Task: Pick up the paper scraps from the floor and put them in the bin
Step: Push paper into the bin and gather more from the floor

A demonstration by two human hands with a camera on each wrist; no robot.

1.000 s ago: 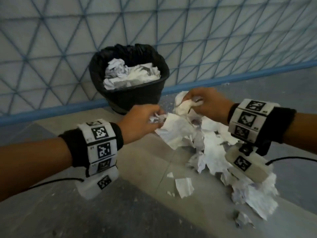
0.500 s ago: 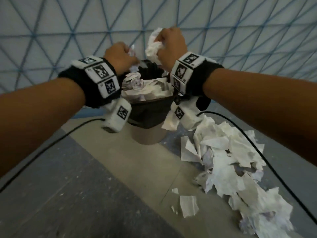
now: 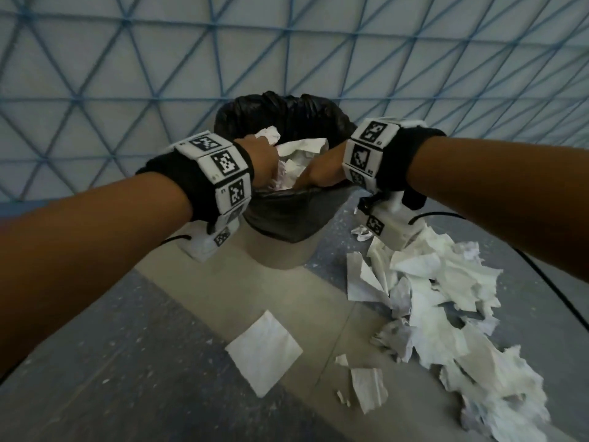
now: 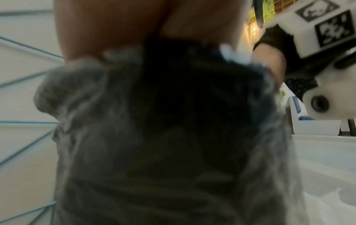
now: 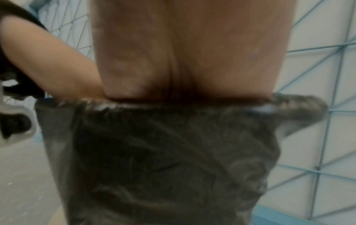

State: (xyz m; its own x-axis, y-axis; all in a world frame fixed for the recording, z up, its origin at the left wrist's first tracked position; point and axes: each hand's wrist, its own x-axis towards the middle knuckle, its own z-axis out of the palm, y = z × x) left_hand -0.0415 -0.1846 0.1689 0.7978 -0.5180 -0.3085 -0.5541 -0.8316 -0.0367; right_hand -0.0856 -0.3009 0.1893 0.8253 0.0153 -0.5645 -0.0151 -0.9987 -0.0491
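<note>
A bin [image 3: 287, 218] lined with a black bag stands against the wall and holds crumpled white paper [image 3: 302, 148]. Both hands are pushed down into its mouth, side by side: my left hand [image 3: 263, 157] on the left, my right hand [image 3: 322, 172] on the right. Their fingers are sunk among the paper behind the rim, so I cannot see any grip. The wrist views are blurred; each shows a palm [image 4: 115, 30] [image 5: 192, 53] going down behind the bag's rim [image 4: 154, 152] [image 5: 154, 167]. A long pile of torn paper scraps [image 3: 446, 298] lies on the floor, right of the bin.
A flat square sheet [image 3: 263, 352] and a few small scraps [image 3: 368, 393] lie apart on the floor in front of the bin. A black cable [image 3: 541, 282] hangs from my right wrist over the pile. The wall behind carries a blue triangular mesh [image 3: 159, 74].
Both hands lifted scraps from the floor pile, carried them up over the bin, and have now dropped down into its mouth. A flat square sheet now lies on the floor.
</note>
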